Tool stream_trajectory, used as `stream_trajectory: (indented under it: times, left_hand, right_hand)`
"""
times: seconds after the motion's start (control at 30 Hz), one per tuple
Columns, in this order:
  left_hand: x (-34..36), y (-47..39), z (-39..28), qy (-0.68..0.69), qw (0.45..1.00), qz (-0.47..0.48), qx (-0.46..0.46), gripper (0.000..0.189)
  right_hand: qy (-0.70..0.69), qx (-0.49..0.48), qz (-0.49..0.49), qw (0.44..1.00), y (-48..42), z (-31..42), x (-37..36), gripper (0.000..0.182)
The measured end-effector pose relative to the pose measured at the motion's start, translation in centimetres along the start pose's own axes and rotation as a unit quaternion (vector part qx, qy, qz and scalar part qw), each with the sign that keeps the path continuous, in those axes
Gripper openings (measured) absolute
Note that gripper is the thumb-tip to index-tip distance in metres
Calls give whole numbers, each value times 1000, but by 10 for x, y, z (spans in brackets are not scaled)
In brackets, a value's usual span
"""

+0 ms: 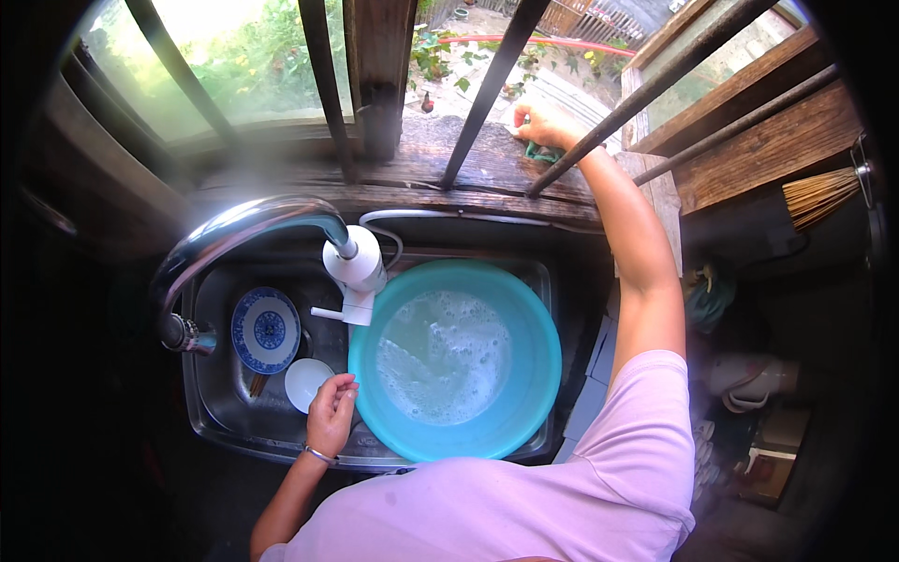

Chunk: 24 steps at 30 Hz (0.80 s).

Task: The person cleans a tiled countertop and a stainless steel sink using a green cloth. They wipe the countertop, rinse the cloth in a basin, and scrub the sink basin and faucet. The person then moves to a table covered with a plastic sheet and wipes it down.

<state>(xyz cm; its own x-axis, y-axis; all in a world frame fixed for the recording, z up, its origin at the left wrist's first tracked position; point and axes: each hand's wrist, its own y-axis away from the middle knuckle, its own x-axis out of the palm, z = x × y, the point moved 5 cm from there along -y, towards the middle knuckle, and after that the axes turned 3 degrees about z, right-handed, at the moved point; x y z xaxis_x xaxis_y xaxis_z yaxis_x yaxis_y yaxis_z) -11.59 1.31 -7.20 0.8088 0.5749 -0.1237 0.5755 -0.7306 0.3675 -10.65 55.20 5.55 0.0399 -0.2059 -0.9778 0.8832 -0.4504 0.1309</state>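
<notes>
A turquoise plastic basin (541,393) with sudsy water (442,358) stands in the right part of the stainless-steel sink (232,435). My left hand (333,414) is at the basin's left rim, loosely curled and holding nothing; whether it touches the rim is unclear. Just beyond its fingers lies a white bowl (307,383). A blue-and-white plate (267,330) rests in the left part of the sink, with brown chopsticks (258,384) partly under it. My right hand (544,126) reaches between the window bars, fingers bent over a green, cloth-like thing (542,152) on the wooden sill. Its grip is unclear.
A chrome faucet spout (246,218) arches over the left sink from a white faucet body (351,263) with a lever. Dark metal bars (484,98) cross the window above the wooden sill (477,158). A bamboo brush (822,193) hangs at right.
</notes>
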Motion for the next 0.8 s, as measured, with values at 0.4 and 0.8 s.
stream_trajectory:
  times: [0.4, 0.8]
  left_hand:
    - [6, -1, 0, 21, 1000, 17, 8, 24]
    - [6, -1, 4, 9, 1000, 15, 17, 24]
  right_hand:
    - [174, -27, -40, 984, 6, 25, 8, 11]
    - [-55, 153, -247, 955, 14, -2, -27, 31]
